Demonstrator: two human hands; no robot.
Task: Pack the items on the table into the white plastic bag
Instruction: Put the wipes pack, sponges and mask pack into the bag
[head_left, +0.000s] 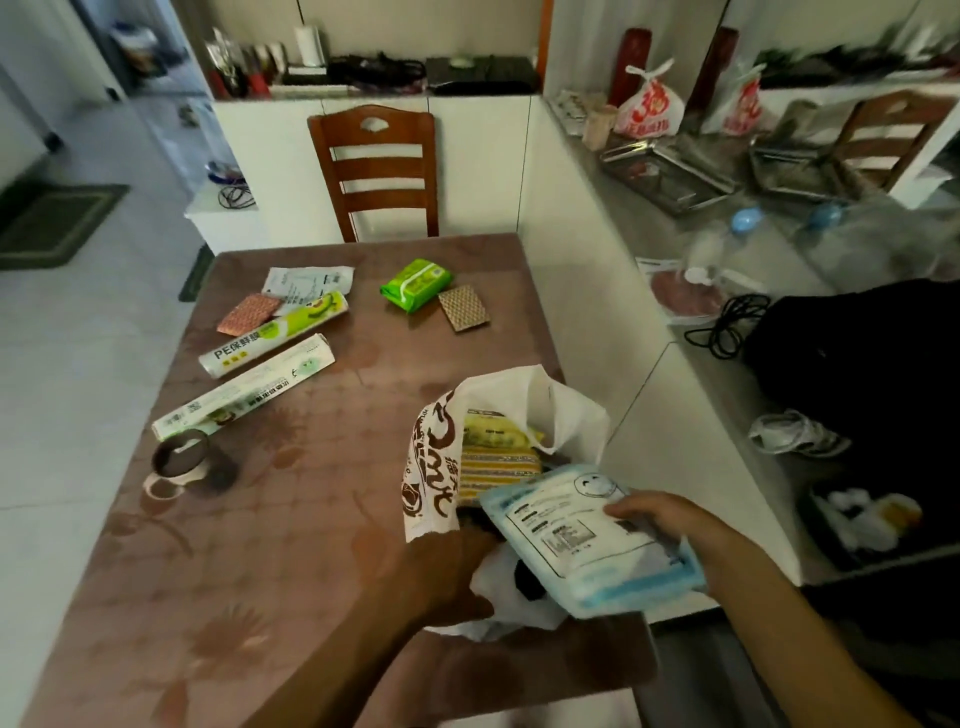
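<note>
The white plastic bag (545, 410) sits open at the near right of the counter (311, 519), with a yellow pack (498, 441) inside. The left hand (447, 577) grips the bag's near edge. The right hand (660, 514) pinches a blue and white packet (582, 540) at the bag's mouth.

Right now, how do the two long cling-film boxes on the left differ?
The far cling-film box is shorter, with a bright green end and bold dark lettering; the near cling-film box is longer and mostly white with small print. The far one's far end overlaps a white packet; the near one's near end sits by a tape roll. Both lie flat on the table, roughly parallel, untouched by either hand.
</note>
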